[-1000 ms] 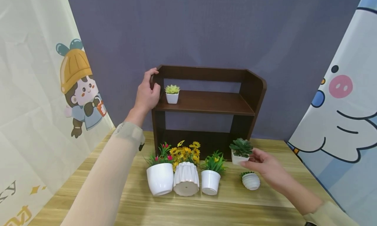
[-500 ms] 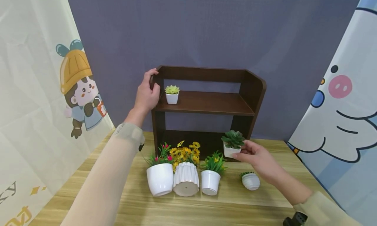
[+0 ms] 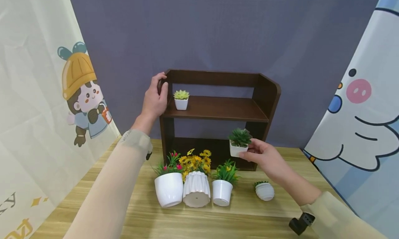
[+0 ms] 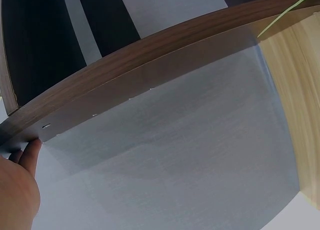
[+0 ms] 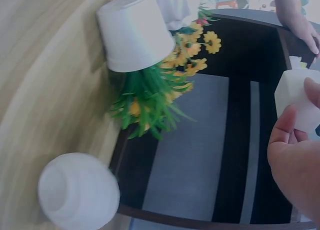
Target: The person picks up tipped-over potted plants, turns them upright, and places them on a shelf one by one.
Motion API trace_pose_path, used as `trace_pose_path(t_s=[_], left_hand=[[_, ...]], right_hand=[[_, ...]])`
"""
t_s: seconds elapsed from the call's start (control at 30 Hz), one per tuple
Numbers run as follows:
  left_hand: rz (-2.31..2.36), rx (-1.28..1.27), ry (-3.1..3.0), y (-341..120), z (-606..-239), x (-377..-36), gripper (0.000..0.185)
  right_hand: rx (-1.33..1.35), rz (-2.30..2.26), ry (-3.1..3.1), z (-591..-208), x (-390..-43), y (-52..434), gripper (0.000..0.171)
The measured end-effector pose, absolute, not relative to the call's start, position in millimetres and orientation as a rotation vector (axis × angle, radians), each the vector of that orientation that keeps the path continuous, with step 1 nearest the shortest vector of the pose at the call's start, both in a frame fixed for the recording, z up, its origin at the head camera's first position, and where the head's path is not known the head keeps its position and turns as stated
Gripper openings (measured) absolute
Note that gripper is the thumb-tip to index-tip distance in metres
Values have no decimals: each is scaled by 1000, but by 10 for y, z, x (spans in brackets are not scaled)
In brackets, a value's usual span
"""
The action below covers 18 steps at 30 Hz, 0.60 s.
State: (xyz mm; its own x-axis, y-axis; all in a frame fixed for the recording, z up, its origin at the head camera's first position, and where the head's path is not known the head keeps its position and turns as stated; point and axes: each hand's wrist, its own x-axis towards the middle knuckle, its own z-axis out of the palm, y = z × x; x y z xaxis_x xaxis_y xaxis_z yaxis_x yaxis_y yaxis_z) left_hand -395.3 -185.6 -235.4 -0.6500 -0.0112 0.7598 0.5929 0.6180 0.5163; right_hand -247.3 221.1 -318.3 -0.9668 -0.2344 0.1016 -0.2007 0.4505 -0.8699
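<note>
Succulent pot (image 3: 238, 144) higher, pinched in right hand (image 3: 265, 157) fingers; left hand (image 3: 154, 98) gripping shelf (image 3: 218, 109).

Grey-blue backdrop wall (image 3: 218, 27), cartoon-printed curtains (image 3: 37, 93) either side, light wooden table (image 3: 199, 221).

Setting: staged indoor recording corner, home-style tabletop display. Evidence: plain grey-purple fabric backdrop (image 3: 218, 31) at the far side; cartoon-printed cloth hangings, child in yellow hat (image 3: 81, 90) left, pig-nosed character (image 3: 361, 104) right; light wood-grain surface (image 3: 199, 221); small dark-brown two-tier shelf (image 3: 218, 109); row of artificial potted plants (image 3: 196, 180) in white pots.
</note>
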Motion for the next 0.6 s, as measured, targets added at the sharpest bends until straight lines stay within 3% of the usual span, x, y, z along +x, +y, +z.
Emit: trace_pose_path(t_s=[0.13,0.43,0.6], left_hand=[[-1020,-458,-2078,-1857,-2352,-3964,43],[-1010,-454,-2064,-1843,-2365,-3975,41],[-1003,-452,-2064,-1844,-2366,-3961,42]], right_hand=[[-437,-1599,2662,-3119,-2512,2156,67],[-491,-1604,2704,-2997,-2582,2056,50],[-486,-1635,2692,-2881,-2665,2023,54]])
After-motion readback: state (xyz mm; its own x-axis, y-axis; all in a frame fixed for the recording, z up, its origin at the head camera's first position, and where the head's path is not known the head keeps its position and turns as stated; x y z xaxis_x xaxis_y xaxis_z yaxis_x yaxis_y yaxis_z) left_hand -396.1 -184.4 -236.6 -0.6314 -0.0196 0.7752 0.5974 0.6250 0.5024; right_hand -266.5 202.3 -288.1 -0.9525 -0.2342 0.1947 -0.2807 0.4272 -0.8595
